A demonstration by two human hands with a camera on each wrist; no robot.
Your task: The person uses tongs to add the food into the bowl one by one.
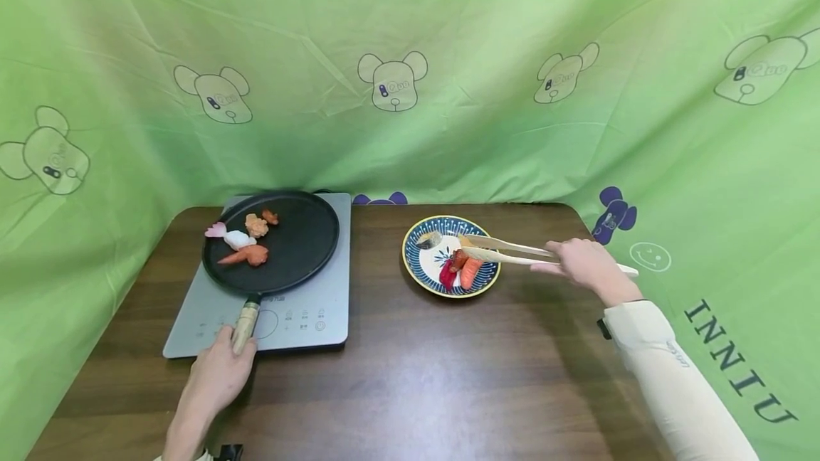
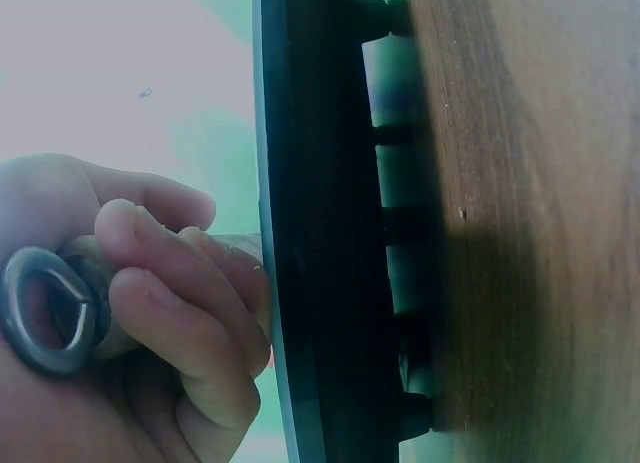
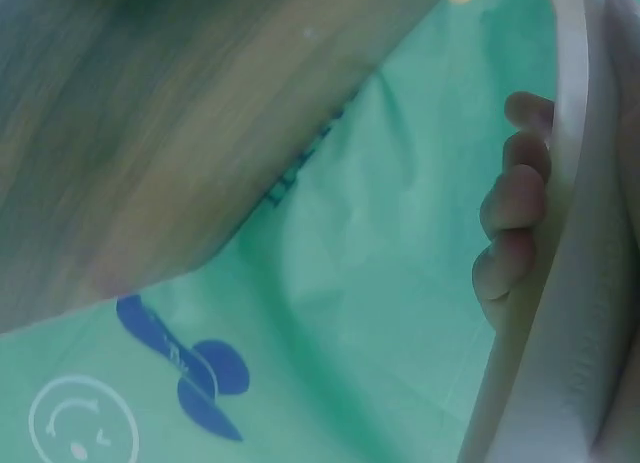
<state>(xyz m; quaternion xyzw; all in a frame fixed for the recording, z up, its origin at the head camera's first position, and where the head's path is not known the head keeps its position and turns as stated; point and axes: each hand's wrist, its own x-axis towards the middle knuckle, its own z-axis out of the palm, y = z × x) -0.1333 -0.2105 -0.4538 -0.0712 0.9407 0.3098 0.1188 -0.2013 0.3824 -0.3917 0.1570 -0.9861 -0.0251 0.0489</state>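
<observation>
My left hand (image 1: 221, 375) grips the handle (image 1: 245, 326) of a black flat pan (image 1: 297, 244); in the left wrist view the fingers curl around the handle, which ends in a metal ring (image 2: 45, 311). On the pan's left half lie a white shrimp with a pink tail (image 1: 238, 239), an orange-red piece (image 1: 256, 256), a crumbly tan piece (image 1: 256, 225) and a small reddish one (image 1: 270, 217). My right hand (image 1: 586, 262) holds pale wooden tongs (image 1: 512, 252), their spread tips over the plate (image 1: 415, 272). A brown-red piece (image 1: 458, 260) sits by the lower tip, near an orange piece (image 1: 470, 273).
The pan stands on a silver induction cooker (image 1: 333, 304) at the table's left. Also on the blue-patterned plate are a dark red piece (image 1: 447, 277) and a grey-and-yellow piece (image 1: 428, 240). A green curtain (image 1: 474, 148) hangs behind the wooden table (image 1: 410, 375) and at its sides.
</observation>
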